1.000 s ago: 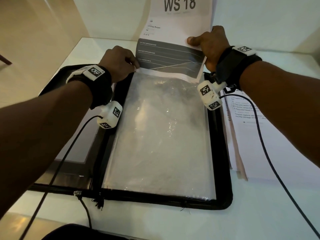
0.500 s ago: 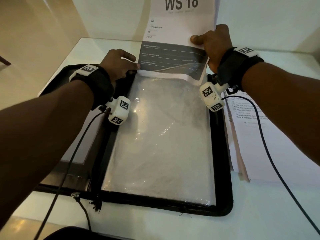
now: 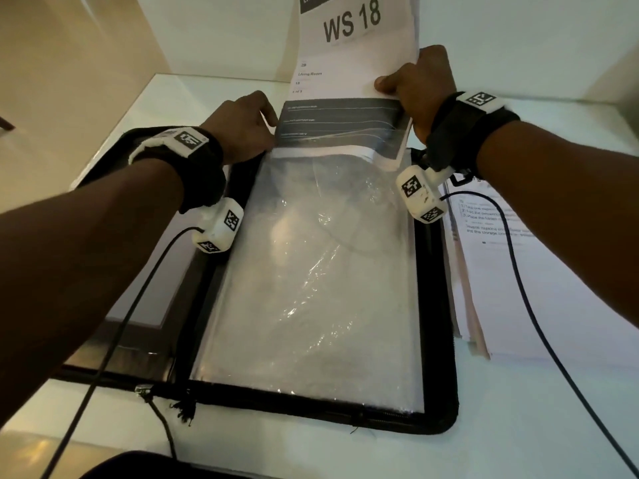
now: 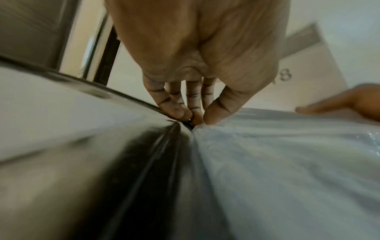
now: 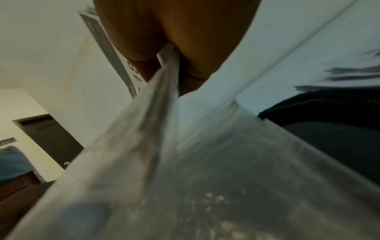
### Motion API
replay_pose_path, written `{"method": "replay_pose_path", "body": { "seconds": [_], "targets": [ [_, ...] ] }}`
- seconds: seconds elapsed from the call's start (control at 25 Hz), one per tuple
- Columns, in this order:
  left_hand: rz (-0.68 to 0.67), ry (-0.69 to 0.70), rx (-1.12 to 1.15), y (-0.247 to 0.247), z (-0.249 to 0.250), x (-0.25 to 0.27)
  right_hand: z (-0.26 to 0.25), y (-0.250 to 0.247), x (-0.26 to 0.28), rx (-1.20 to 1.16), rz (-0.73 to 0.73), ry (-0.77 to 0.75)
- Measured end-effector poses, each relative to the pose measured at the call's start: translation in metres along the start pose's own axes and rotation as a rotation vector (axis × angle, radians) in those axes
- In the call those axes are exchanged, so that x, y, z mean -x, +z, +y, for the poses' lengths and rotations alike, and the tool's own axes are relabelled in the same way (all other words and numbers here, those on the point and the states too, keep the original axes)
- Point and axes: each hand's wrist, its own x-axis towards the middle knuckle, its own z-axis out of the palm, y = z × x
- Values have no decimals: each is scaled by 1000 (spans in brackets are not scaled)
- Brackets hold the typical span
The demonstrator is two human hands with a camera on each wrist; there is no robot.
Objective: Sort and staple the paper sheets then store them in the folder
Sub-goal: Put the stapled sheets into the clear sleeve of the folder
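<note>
A black zip folder (image 3: 435, 340) lies open on the white table, with a stack of clear plastic sleeves (image 3: 311, 288) on its right half. My right hand (image 3: 411, 88) grips the right edge of a set of printed sheets (image 3: 345, 81) marked "WS 18", held upright over the sleeves' top edge. The sheets' dark lower part sits behind the top sleeve's lifted mouth. My left hand (image 3: 242, 126) pinches the top left corner of the clear sleeve (image 4: 267, 146) between thumb and fingers (image 4: 176, 112). In the right wrist view the sheets (image 5: 164, 68) run up between thumb and fingers.
More printed sheets (image 3: 518, 271) lie stacked on the table to the right of the folder. The folder's left half (image 3: 145, 288) holds a grey pocket. White walls stand close behind the table. Cables trail from both wrists over the folder and the table.
The sheets were lifted clear of the sleeve half a second ago; their lower edge is now back at the sleeve's mouth. My left hand keeps its pinch at the sleeve corner.
</note>
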Motion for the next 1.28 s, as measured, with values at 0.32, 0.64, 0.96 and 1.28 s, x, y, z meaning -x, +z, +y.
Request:
{"method": "replay_pose_path", "body": {
  "seconds": [0.32,0.64,0.96,1.28],
  "targets": [
    [-162,347,-173,20,57,6,-9,4,15,-92,-106,-24],
    [-55,418,-235,25,71,-4,-4,-1,23,169,-458,145],
    [-160,487,-140,36,88,14,-13,0,22,85,-459,157],
    [52,454,7,55,100,20,-15,-25,37,72,-625,278]
  ]
}}
